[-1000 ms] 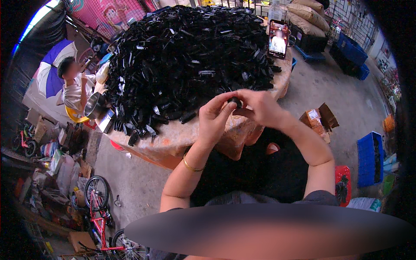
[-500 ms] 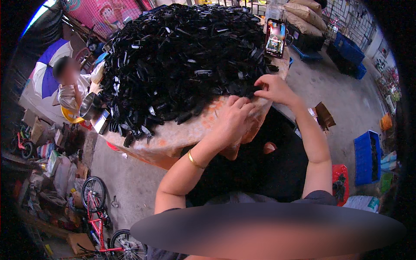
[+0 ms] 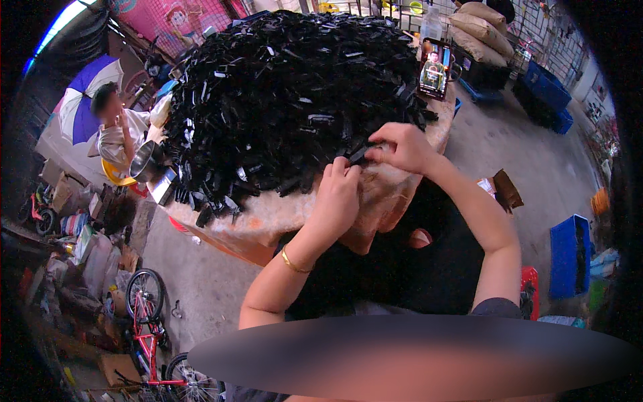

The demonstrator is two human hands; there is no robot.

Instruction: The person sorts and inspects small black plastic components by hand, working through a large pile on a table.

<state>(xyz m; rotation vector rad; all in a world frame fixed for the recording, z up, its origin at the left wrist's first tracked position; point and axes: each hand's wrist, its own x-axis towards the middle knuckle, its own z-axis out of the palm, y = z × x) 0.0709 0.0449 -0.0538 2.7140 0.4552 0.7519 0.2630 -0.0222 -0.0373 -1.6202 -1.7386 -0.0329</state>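
Observation:
A large heap of small, flat, shiny black pieces [image 3: 281, 94] covers most of a table with a pale, orange-patterned cloth [image 3: 258, 209]. At the heap's near right edge, my right hand [image 3: 405, 151] pinches one slim black piece [image 3: 358, 156] between thumb and fingers. My left hand [image 3: 337, 197], with a gold bangle on its wrist, is close beside it, over the cloth. Its fingers are bent together near the piece's lower end; whether they grip anything is hidden by the hand's back.
A phone [image 3: 435, 69] with a lit screen stands at the table's right edge. A metal bowl [image 3: 145, 161] is at the left edge, near a seated person [image 3: 120, 130]. Blue crates [image 3: 569, 258] stand on the floor to the right; a red bicycle [image 3: 149, 335] lies lower left.
My right hand has moved left from the heap's right edge toward my left hand, and a slim black piece now shows in its fingers. My left hand has shifted slightly left and down.

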